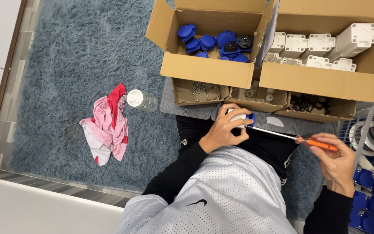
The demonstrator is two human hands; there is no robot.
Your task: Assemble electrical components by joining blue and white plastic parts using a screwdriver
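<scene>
Left grip [222,130] is clamped around a small white and blue part [240,118] at centre frame, fingers curled over its top; right grip [338,161] at the right edge is closed on the orange handle of a screwdriver [291,137].

Blue-grey shag rug [66,65] covers the floor across the left and middle of the frame, with pale flooring along the left edge. Two open cardboard boxes sit along the top: blue-parts box [208,69] at upper centre and white-parts box [321,82] at upper right. Below them lie three small trays, the left one [201,92] holding screws. A pink and red cloth [107,125] lies at mid left, a clear jar [141,100] just beside it.

The screwdriver's long axis runs nearly level, slightly down toward the right; its tip points left into the part, its handle toward the right grip.
</scene>
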